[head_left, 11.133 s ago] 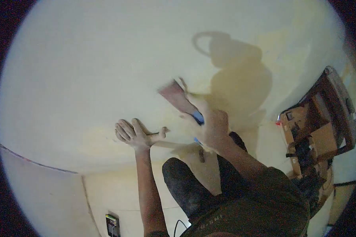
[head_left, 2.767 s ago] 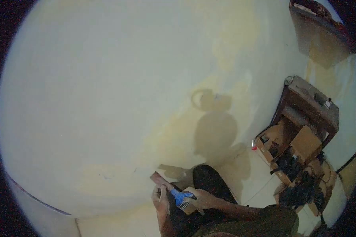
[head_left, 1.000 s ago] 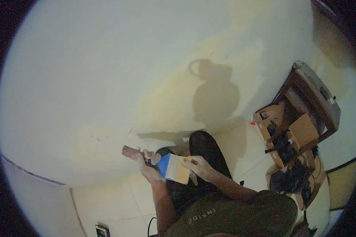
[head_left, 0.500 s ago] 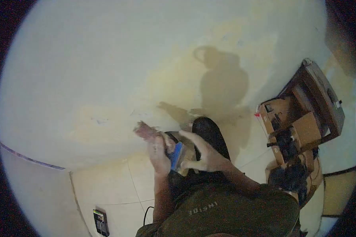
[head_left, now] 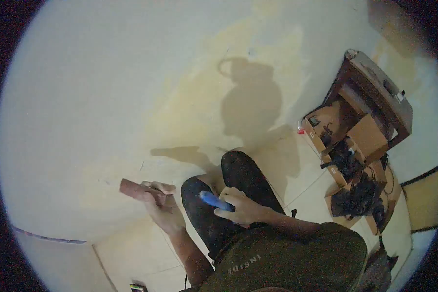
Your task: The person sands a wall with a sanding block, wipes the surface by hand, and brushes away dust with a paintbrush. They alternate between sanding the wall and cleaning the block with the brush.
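Note:
A flat reddish-brown block (head_left: 131,189) is held in my left hand (head_left: 162,207), its end sticking out past the fingers towards the wall (head_left: 102,97). My right hand (head_left: 239,207) is closed round a blue object (head_left: 214,200) over my lap, between the dark-trousered knees. The far part of the blue object is hidden by the fingers. My two hands are apart, and neither touches the wall. Yellowish patches (head_left: 194,102) mark the wall in front of me.
Open cardboard boxes (head_left: 370,137) with dark items and cables stand on the right, beside a brown wooden shelf unit (head_left: 385,90). A small dark object (head_left: 137,287) lies on the tiled floor (head_left: 131,250) at the bottom edge. My shadow falls on the wall.
My hands have moved apart. The left has gone left with the reddish block; the blue object, earlier between both hands, is now in my right hand alone. The view has shifted.

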Tool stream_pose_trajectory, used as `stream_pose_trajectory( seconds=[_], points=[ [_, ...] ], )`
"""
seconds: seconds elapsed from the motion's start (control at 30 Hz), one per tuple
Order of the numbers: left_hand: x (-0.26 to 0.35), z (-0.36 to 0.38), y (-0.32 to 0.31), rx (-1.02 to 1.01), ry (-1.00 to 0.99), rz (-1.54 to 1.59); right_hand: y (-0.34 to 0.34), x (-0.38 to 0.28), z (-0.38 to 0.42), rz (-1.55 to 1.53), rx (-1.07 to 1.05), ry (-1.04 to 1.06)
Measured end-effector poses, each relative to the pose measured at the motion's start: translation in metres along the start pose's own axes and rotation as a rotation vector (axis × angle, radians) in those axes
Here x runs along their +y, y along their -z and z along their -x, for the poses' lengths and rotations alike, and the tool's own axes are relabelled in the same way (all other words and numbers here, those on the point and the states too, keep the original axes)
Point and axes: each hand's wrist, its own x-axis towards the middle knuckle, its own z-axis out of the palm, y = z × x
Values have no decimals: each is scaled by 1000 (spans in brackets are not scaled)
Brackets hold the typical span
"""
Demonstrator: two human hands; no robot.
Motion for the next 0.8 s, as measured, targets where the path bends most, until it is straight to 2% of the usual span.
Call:
stream_pose_trajectory(
  seconds=[0.03,0.07,0.13,0.2,0.27,0.33,0.47,0.5,0.57,0.63,0.7,0.77,0.8],
  points=[
    [3,-3,1,21,-23,6,-5,8,5,36,101,46],
    [6,-2,6,21,-46,4,-9,15,11,25,123,-10],
    [9,-1,10,31,-84,7,-10,23,18,9,160,-133],
    [6,-1,2,98,-72,-45,2,30,17,-97,158,-358],
    [3,6,3,117,-50,-87,14,36,21,-122,219,-381],
    [1,13,8,122,-27,-102,33,36,22,-65,347,-200],
    [1,25,4,93,6,-66,70,27,9,-95,386,-418],
    [-2,26,6,86,16,-96,81,29,4,-199,380,-381],
    [-9,27,10,71,33,-157,95,28,-6,-96,513,-165],
    [-9,31,5,32,45,-196,120,25,-18,-144,519,-85],
    [-5,34,-2,30,63,-233,144,18,-32,-346,394,-138],
    [2,34,-18,65,85,-272,140,101,-53,-137,675,111],
    [5,35,-18,56,85,-286,141,106,-57,-138,801,56]
  ],
)
